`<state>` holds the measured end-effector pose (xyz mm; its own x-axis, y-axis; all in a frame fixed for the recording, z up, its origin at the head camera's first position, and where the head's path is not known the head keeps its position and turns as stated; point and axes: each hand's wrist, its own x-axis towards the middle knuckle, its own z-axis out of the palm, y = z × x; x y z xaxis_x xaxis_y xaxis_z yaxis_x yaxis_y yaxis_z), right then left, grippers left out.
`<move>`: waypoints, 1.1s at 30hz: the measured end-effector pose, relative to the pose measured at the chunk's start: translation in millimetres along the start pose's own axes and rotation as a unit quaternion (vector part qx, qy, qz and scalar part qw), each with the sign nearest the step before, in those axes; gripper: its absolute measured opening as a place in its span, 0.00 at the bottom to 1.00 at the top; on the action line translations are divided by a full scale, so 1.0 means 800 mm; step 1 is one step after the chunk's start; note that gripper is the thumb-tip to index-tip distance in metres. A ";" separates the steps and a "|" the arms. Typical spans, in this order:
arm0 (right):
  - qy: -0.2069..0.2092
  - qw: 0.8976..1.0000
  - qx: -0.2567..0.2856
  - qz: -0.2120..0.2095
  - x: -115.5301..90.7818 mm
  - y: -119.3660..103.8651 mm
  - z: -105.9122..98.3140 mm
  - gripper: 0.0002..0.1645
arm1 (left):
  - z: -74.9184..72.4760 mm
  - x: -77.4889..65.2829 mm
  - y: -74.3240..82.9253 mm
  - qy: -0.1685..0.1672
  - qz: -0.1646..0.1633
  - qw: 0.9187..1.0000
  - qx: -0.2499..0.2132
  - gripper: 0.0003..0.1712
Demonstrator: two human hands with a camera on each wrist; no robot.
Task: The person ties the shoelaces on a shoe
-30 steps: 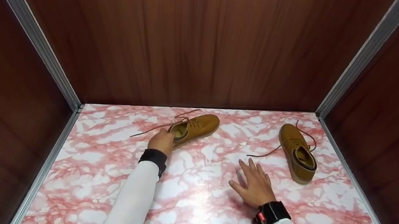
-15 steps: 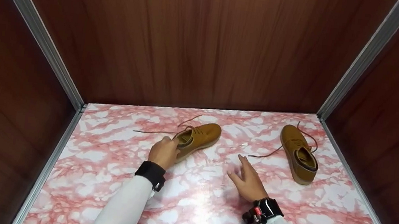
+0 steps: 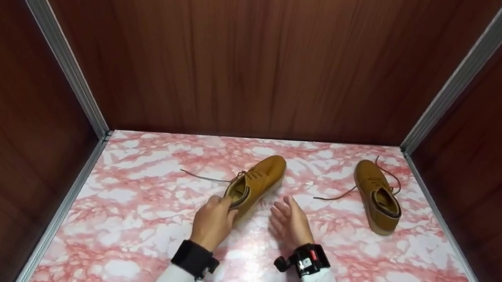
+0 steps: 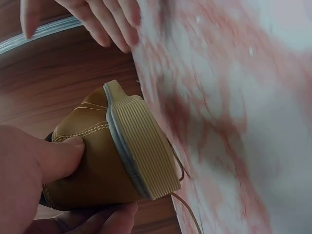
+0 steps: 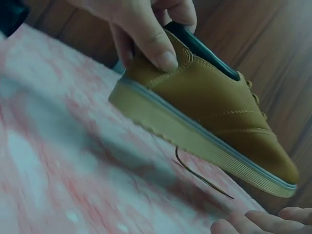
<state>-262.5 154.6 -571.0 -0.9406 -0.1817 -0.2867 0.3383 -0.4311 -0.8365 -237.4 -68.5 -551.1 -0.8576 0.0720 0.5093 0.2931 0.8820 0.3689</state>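
Note:
My left hand (image 3: 212, 222) pinches the heel of a tan lace-up shoe (image 3: 261, 178), thumb outside and fingers at the opening. In the right wrist view the held shoe (image 5: 209, 112) hangs above the surface, with its shadow below. One loose lace (image 3: 203, 177) trails from it to the left. Beside the shoe's right side, my right hand (image 3: 291, 222) is held with fingers extended, apart from it. A matching shoe (image 3: 376, 197) stands on the right with its laces undone, toe pointing to the back.
The surface (image 3: 134, 232) has a red-and-white marbled pattern. Dark wood-grain panels (image 3: 261, 56) enclose the back and both sides, with grey metal strips (image 3: 459, 80) along the corners. The second shoe's lace (image 3: 335, 198) stretches left toward the middle.
My left hand has lifted the shoe and brought it nearer and to the right, its toe turning more toward the back. My right hand has moved left toward it, palm turning inward.

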 end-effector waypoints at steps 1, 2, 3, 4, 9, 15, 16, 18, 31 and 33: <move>-0.004 1.000 0.015 -0.001 0.003 0.003 0.002 0.56 | -0.001 -0.005 0.003 0.006 0.003 1.000 -0.001 0.16; -0.004 1.000 0.026 -0.003 0.005 0.005 0.004 0.55 | -0.001 -0.010 0.006 0.013 0.006 1.000 -0.002 0.16; -0.004 0.999 0.039 -0.005 0.008 0.007 0.006 0.53 | -0.001 -0.014 0.009 0.017 0.009 1.000 -0.003 0.16; -0.005 0.999 0.051 -0.006 0.011 0.009 0.007 0.52 | -0.001 -0.018 0.012 0.020 0.012 1.000 -0.005 0.15; 0.010 0.998 0.066 0.005 0.019 0.017 0.008 0.47 | 0.002 -0.033 0.020 0.024 0.031 0.999 -0.006 0.13; 0.056 0.998 0.021 0.007 0.017 0.024 0.012 0.39 | 0.008 -0.049 0.024 0.040 0.081 0.996 0.028 0.14; 0.065 0.998 0.014 0.006 0.017 0.024 0.012 0.36 | 0.009 -0.050 0.025 0.040 0.089 0.995 0.030 0.15; 0.084 0.996 0.000 0.003 0.017 0.025 0.013 0.31 | 0.009 -0.052 0.026 0.036 0.101 0.994 0.031 0.15; 0.091 0.995 -0.044 -0.014 0.008 0.004 -0.001 0.27 | -0.010 -0.046 0.003 -0.109 0.004 0.972 -0.207 0.27; 0.078 0.995 -0.052 -0.014 0.005 0.001 -0.002 0.27 | -0.006 -0.039 -0.004 -0.131 -0.042 0.960 -0.242 0.22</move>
<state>-265.7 154.7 -573.8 -0.9451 -0.0276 -0.3258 0.3154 -0.3396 -0.8861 -209.7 -76.0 -564.3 -0.9450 0.1814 0.2722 0.3265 0.5738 0.7511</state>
